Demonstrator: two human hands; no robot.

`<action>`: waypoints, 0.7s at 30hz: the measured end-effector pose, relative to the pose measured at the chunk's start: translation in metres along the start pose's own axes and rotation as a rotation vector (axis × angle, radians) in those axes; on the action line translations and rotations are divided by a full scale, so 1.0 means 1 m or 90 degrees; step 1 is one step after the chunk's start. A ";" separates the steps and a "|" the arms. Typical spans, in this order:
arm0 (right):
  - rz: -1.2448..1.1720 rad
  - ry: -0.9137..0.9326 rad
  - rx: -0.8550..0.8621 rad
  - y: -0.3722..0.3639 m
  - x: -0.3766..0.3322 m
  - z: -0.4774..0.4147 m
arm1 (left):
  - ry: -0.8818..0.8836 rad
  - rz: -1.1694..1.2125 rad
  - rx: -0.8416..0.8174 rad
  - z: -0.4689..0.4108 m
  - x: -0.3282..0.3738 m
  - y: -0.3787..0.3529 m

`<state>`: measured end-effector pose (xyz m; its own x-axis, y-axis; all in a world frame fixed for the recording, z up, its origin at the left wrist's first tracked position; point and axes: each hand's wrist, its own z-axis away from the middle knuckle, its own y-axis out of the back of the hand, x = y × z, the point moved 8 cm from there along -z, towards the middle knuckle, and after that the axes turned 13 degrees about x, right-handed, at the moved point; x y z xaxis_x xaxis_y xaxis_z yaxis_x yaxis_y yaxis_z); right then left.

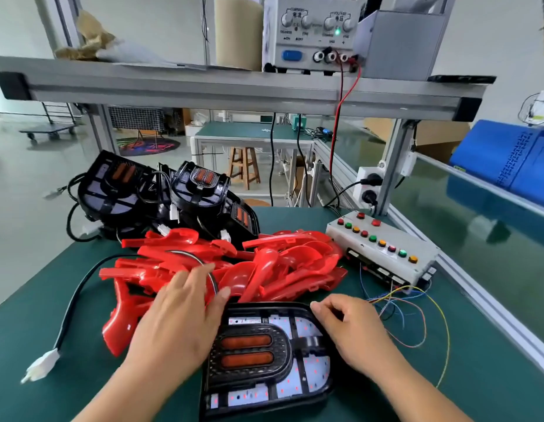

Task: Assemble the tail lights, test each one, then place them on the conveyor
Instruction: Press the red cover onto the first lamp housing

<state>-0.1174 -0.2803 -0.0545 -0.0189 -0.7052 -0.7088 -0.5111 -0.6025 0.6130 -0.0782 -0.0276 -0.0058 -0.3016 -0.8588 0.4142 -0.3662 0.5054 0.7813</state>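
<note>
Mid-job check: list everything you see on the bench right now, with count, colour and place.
Near housing: one, black, front centre.
Stacked housings: at least three, black, back left.
Lens covers: heaped, uncounted, red, mid-mat.
Button box: one, white, right.
Loose wires: several, multicoloured, beside button box.
Connector: one, white, front left.
Power supply: one, white, shelf above.
Left hand: one, on lens covers, fingers straight.
Right hand: one, gripping near housing's rim.
</note>
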 end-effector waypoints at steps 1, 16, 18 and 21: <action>-0.007 -0.001 0.010 -0.002 0.001 0.000 | -0.021 0.027 0.028 -0.014 0.007 0.003; -0.172 -0.022 0.003 -0.010 0.011 0.006 | -0.056 -0.117 -0.115 -0.079 0.041 -0.089; -0.180 -0.023 0.003 -0.010 0.011 0.007 | -0.012 0.013 -0.083 -0.084 0.039 -0.077; -0.189 -0.038 -0.004 -0.011 0.013 0.006 | 0.018 0.247 -0.019 -0.086 0.047 -0.047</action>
<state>-0.1172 -0.2803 -0.0724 0.0803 -0.4742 -0.8767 -0.4964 -0.7818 0.3774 0.0006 -0.0987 0.0171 -0.3877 -0.6063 0.6943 -0.2034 0.7910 0.5770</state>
